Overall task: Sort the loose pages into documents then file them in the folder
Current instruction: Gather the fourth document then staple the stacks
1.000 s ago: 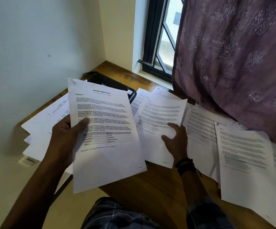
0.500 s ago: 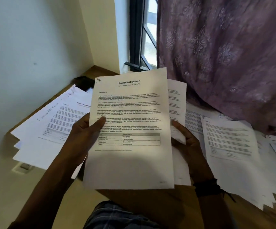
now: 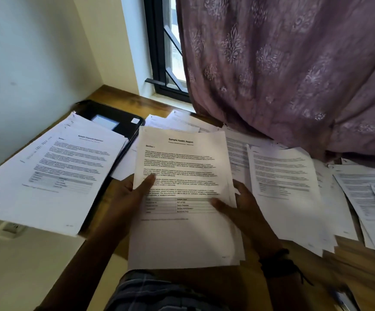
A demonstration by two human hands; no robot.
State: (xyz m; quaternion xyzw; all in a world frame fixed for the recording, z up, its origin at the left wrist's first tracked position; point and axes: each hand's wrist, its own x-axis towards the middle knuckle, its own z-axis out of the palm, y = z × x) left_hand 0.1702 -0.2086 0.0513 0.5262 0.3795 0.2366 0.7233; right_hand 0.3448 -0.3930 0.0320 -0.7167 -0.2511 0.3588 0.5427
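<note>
Pages headed Sample Health Report are held over the near edge of the table, gripped at either side by the left hand and right hand, and should be squared flush before being set apart from the financial pile.

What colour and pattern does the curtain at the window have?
The curtain is dusty purple with a pale floral pattern, best seen in the head view.

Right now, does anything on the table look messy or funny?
Yes. The left stack is fanned unevenly, covers part of the black folder and seems to hang over the table edge. The loose pages on the right overlap crookedly, some tucked under the curtain.
</note>
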